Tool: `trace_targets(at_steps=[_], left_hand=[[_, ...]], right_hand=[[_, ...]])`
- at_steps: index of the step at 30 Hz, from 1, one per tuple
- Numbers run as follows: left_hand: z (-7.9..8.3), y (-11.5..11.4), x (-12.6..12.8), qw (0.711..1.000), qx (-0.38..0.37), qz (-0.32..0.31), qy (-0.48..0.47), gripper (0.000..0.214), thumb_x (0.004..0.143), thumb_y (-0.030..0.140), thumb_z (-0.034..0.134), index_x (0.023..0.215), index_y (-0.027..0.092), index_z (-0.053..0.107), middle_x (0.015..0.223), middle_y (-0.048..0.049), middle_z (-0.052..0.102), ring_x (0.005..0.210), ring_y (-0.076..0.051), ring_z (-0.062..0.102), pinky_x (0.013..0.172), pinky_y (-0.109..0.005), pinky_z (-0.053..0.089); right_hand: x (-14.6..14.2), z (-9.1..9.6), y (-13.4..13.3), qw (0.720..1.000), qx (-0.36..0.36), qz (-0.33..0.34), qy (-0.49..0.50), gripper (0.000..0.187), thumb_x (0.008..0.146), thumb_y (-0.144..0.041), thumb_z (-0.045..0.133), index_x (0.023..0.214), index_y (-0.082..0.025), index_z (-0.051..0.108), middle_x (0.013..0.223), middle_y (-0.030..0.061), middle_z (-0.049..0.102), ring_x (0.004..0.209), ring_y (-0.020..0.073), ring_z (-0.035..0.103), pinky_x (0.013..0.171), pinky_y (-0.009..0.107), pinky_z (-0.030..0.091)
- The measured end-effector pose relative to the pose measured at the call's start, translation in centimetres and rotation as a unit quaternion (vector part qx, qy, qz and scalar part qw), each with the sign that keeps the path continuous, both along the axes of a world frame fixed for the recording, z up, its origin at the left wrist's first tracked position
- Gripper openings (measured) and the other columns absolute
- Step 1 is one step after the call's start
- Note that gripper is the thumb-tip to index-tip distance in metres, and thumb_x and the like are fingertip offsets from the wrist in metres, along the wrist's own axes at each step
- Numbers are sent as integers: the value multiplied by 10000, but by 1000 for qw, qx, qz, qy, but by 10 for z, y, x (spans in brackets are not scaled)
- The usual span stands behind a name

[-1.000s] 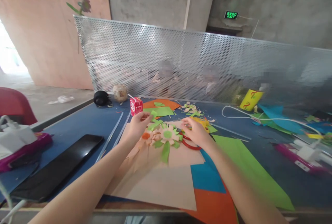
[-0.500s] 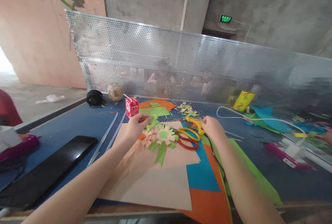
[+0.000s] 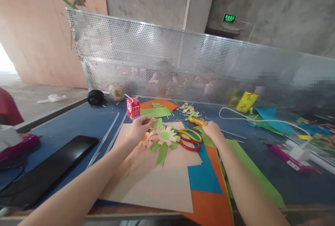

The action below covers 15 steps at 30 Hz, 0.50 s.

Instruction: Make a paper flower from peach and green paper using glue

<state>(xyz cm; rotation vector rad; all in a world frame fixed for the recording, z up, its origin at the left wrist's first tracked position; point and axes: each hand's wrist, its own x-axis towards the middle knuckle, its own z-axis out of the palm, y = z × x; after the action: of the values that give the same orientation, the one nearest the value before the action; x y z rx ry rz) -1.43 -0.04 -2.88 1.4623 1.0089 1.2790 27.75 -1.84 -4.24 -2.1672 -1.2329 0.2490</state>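
My left hand (image 3: 138, 130) pinches a small green paper piece (image 3: 157, 122) beside the paper flowers (image 3: 162, 136) that lie on a beige sheet (image 3: 157, 180). My right hand (image 3: 213, 131) is closed around the handle of a yellow glue gun (image 3: 196, 121), whose black cord runs back under my forearm. Two pairs of scissors, yellow (image 3: 192, 134) and red (image 3: 188, 144), lie between the flowers and my right hand. Blue (image 3: 204, 177), orange (image 3: 211, 205) and green (image 3: 251, 170) paper sheets lie under my right arm.
A red drink carton (image 3: 133, 107) stands behind the flowers. A black phone (image 3: 47, 170) lies at left, with pink glue guns at the far left (image 3: 18, 145) and the right (image 3: 290, 154). A perforated metal screen (image 3: 183, 62) crosses the table, with people behind it. Paper scraps (image 3: 190, 109) lie about.
My right hand left the flowers, moved right to the yellow glue gun and closed on it. My left hand stayed by the flowers with the green piece.
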Motion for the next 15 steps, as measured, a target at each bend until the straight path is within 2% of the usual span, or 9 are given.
trace_targets(at_steps=[2,4,8,9,11,12,13,15], left_hand=[[-1,2,-1,1000,-11,16,-20,285,521,360,697,618,146,534,546,33,478,461,-67,455,453,-199,411],[-2,4,-1,999,-12,23,-33,293,538,361,688,614,147,503,577,29,483,503,-75,488,472,-200,425],[0,3,-1,997,-6,11,-74,300,604,379,644,658,167,437,618,27,508,580,-116,576,450,-191,405],[1,2,-1,996,-5,5,-86,298,615,377,637,672,172,428,617,29,510,581,-122,584,443,-191,400],[4,0,0,994,-3,-1,-106,290,623,362,638,706,176,432,621,27,520,580,-124,589,449,-197,407],[5,-1,0,994,-2,-1,-111,285,623,349,643,737,176,447,627,24,528,579,-123,588,461,-204,418],[6,-1,0,994,-2,0,-113,286,624,337,647,778,178,466,633,22,536,577,-120,584,476,-211,429],[7,-2,0,994,-1,1,-111,301,632,325,646,852,180,500,645,13,550,572,-113,574,496,-222,443]], right_hand=[[4,5,0,998,32,-2,55,134,571,-260,564,610,-133,582,557,135,580,634,279,578,508,323,389],[4,11,-1,990,77,5,121,179,590,-340,552,596,-162,557,486,72,531,549,229,553,459,301,383],[-10,25,-6,955,165,28,243,353,687,-513,385,742,-196,528,569,25,529,516,156,531,432,269,404],[-15,28,-8,941,182,45,281,334,685,-503,399,764,-203,522,604,19,538,528,144,538,437,260,410],[-26,34,-14,853,232,119,453,254,603,-358,562,806,-211,520,725,18,572,607,145,568,476,252,423],[-33,37,-18,825,235,163,487,278,564,-278,609,820,-215,522,796,18,586,636,145,575,488,247,423],[-39,39,-22,808,235,203,501,298,543,-228,634,820,-212,524,848,21,592,644,144,575,488,245,417],[-54,43,-30,798,243,251,492,276,572,-216,637,821,-213,517,883,16,594,585,115,550,481,243,401]])
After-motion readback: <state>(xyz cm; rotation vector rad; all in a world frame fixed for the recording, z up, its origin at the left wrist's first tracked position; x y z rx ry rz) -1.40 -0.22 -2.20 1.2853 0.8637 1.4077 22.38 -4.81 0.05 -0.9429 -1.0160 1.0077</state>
